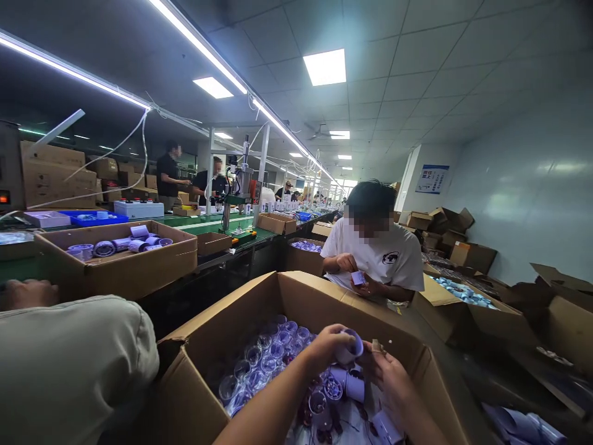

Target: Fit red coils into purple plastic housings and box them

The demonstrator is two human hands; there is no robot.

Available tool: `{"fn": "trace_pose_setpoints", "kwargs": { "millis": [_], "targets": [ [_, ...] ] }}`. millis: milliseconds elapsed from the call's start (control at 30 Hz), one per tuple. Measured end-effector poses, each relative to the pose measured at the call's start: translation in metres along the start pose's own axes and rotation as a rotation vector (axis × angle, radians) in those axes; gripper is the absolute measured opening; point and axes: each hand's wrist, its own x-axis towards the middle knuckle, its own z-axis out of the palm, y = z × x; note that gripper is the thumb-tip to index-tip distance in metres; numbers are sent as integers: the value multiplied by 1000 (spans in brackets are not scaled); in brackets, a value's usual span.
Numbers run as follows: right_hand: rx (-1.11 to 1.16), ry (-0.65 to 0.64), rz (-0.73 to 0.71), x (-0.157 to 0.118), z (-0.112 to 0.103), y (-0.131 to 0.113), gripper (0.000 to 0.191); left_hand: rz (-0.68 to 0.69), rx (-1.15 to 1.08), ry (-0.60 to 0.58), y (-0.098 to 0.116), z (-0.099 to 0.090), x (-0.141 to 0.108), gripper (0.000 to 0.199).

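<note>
My left hand (328, 349) is closed around a pale purple plastic cup (351, 347), its round mouth tilted up and to the right. Close by the cup's right side is my right hand (388, 372), its fingers bent together. A small tan piece (378, 347) shows at those fingertips; whether it is held or wrapped on a finger is unclear. Both hands are above a large open cardboard box (308, 295). Inside it, clear cups (266, 361) stand in rows on the left, and pale cylindrical housings (354, 388) with dark wires lie loose below my hands.
Across the box a person in a white shirt (370, 253) handles a similar pale part (357, 278). A grey sleeve (74, 364) is close on the left. A carton of housings (115, 272) stands on the green bench. More cartons (467, 309) and loose housings (523, 426) are on the right.
</note>
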Motion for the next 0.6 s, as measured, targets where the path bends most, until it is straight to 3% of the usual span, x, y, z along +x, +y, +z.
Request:
{"fn": "trace_pose_setpoints", "kwargs": {
  "millis": [167,267,400,500,600],
  "targets": [
    [72,168,-59,-3,-5,-15,56,-16,215,33,13,-8,-6,47],
    [174,101,-119,-11,-2,-24,52,-66,508,-38,8,-9,-8,52],
    [219,-42,-122,-18,0,-31,47,59,807,-206,-4,-5,-10,49],
    [217,-107,-97,-21,1,-34,48,183,832,-277,-9,-2,-10,48],
    [215,-138,-36,-22,3,-35,48,241,761,-266,-6,2,-12,50]
  ]
}}
